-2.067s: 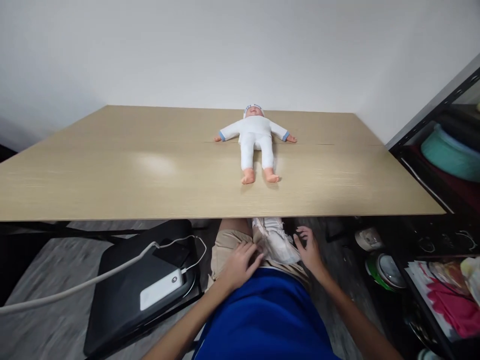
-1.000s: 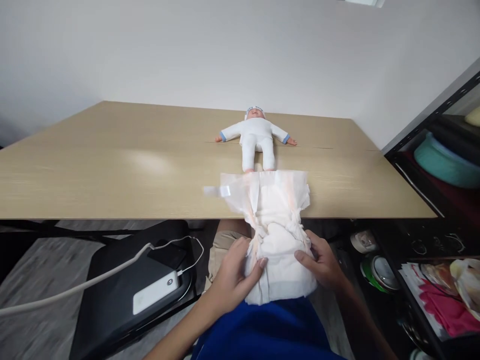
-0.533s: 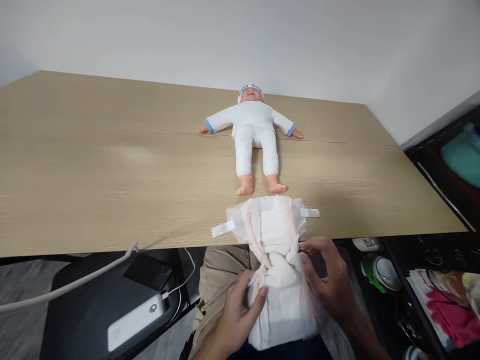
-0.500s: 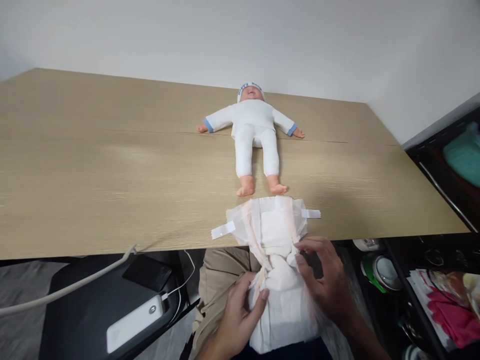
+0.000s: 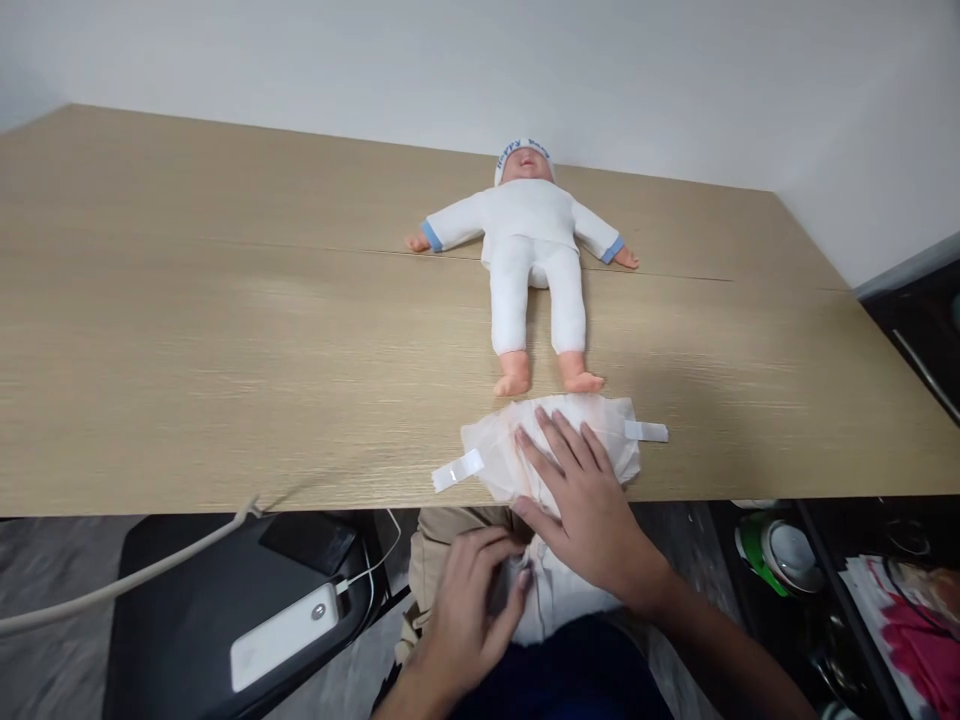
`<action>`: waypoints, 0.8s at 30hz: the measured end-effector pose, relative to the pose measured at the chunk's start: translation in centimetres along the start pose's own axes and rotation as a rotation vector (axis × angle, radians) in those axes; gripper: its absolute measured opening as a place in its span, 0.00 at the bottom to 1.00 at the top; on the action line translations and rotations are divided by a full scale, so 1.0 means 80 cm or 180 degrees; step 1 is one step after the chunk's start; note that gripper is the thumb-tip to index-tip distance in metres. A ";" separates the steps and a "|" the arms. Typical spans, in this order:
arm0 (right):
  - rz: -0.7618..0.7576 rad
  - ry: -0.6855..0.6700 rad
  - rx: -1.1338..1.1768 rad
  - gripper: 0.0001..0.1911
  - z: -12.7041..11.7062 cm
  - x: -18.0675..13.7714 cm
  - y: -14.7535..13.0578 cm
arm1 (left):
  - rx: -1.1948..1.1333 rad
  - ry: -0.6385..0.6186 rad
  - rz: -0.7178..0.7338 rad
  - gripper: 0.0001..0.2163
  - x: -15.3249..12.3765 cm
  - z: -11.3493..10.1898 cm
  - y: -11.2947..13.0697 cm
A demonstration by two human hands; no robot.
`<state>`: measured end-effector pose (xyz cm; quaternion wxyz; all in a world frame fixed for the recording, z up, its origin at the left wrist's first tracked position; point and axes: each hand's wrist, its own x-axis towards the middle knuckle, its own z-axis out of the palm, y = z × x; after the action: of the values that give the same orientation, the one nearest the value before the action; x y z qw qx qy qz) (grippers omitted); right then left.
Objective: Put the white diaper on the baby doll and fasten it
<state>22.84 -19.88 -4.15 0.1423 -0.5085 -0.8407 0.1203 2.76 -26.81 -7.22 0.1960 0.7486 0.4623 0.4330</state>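
A white diaper [image 5: 487, 450] lies unfolded at the table's front edge, its tabs spread to both sides and its lower half hanging down over my lap. My right hand [image 5: 577, 490] rests flat across its upper part, fingers spread. Lower down, my left hand [image 5: 472, 600] pinches the diaper's left side edge between thumb and fingers. Just beyond the diaper, a baby doll [image 5: 529, 215] lies on its back in a white suit with blue cuffs and a white cap, feet pointing toward me.
The wooden table [image 5: 225, 370] runs back to a white wall. Below it on the left, a white power bank [image 5: 285, 638] and a dark phone [image 5: 309, 540] lie on a black seat. A pale cable [image 5: 135, 580] crosses there. At right, a shelf holds a green-rimmed can [image 5: 780, 555].
My right hand has moved from the diaper's right edge up onto its top part and flattened there. The left hand stays at the left edge. The view has shifted slightly.
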 end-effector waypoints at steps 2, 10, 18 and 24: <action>0.0010 0.0017 0.0000 0.37 0.001 0.004 -0.003 | 0.0285 0.0293 0.0348 0.14 0.018 -0.016 -0.009; 0.0147 0.0190 -0.0026 0.36 0.018 0.009 -0.012 | 0.1103 -0.0257 0.0737 0.19 0.179 -0.051 -0.084; 0.0120 0.0302 -0.0020 0.37 0.025 0.008 -0.010 | 0.1959 -0.2182 0.2024 0.43 0.320 -0.004 -0.121; 0.0106 0.0335 0.0008 0.37 0.028 0.009 -0.008 | 0.1714 -0.2387 0.2420 0.36 0.338 0.021 -0.094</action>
<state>21.23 -19.68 -5.90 0.1849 -0.5278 -0.8233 0.0968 5.55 0.38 -0.73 -0.0195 0.9867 0.1548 0.0466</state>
